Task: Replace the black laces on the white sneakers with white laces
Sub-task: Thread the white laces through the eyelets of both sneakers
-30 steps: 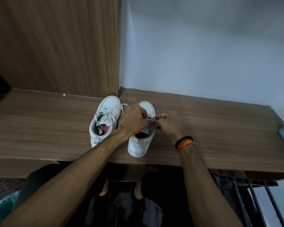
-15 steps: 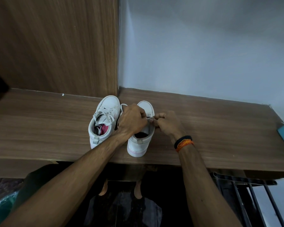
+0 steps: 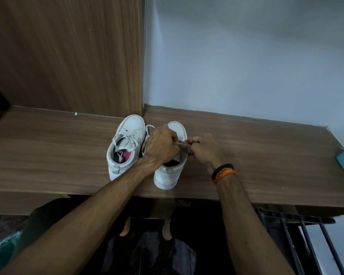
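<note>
**Almost nothing has moved: we are still working the lace on the right shoe**

Since the picture from a second ago, our two hands have hardly moved. They sit in the same spot over the right sneaker point(image 3: 170, 171), and both shoes are right where they were on the wooden shelf point(image 3: 48, 151).

Our left hand point(image 3: 161, 147) lies over the top of that shoe, fingers curled down onto the white lace point(image 3: 182, 144). Our right hand point(image 3: 204, 150) pinches the same lace from the other side, and the fingertips of the two hands almost meet. The lace bit between them is tiny, so we cannot tell if we are tying it or pulling it through a hole.

The left sneaker point(image 3: 125, 147) stands just beside it, touching or nearly so, and already has white laces in. We see no black laces anywhere.

So we think the job is near its end, with only this last shoe to finish
</note>
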